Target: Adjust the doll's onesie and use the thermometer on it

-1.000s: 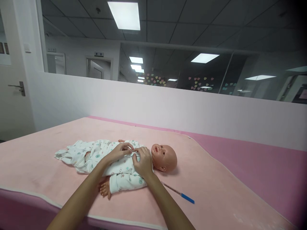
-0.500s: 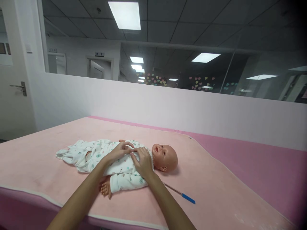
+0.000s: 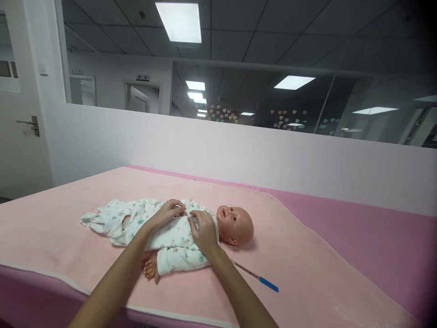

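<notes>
White printed cotton already covers the baby doll [image 3: 235, 224] lying mid-worktop [image 3: 307, 273], head toward 3 o'clock. My left hand [image 3: 167, 213] and right hand [image 3: 204, 230] pinch the romper [image 3: 160, 230] front at its chest; the closure looks unfinished. A pen [image 3: 256, 275] lies at 4 o'clock.

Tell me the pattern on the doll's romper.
White romper with small pastel prints, mostly teal and pink; shows best in the head view.
</notes>
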Demonstrator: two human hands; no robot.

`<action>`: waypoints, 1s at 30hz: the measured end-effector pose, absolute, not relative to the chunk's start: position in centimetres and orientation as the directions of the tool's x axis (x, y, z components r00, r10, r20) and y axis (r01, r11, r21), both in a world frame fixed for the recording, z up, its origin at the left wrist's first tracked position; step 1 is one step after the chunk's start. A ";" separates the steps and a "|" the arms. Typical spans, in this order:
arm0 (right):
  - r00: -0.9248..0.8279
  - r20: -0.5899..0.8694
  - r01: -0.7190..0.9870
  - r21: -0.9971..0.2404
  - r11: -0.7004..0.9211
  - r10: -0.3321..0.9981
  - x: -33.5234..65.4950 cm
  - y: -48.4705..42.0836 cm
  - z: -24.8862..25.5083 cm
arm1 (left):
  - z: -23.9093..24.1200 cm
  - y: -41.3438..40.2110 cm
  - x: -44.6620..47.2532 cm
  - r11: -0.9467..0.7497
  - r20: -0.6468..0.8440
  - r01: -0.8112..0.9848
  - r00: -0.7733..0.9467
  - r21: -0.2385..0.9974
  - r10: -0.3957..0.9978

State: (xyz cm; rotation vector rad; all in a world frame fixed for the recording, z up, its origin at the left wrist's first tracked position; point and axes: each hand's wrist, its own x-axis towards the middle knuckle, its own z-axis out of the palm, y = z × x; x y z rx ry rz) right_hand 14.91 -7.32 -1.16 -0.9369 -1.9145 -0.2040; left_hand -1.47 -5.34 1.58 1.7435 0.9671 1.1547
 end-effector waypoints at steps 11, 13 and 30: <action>-0.296 0.747 0.734 -0.221 0.642 0.596 13.7 -7.2 -0.5 | -0.1 -3.9 -3.1 -0.388 0.366 0.469 0.142 0.793 0.920; -0.320 0.717 0.760 -0.196 0.619 0.619 12.3 -6.8 -0.2 | -0.4 -3.6 -3.0 -0.381 0.356 0.402 0.139 0.832 0.924; -0.404 0.722 0.659 -0.197 0.726 0.563 10.8 -6.5 -0.5 | 0.7 -5.3 -5.7 -0.332 0.226 0.150 0.477 0.931 0.849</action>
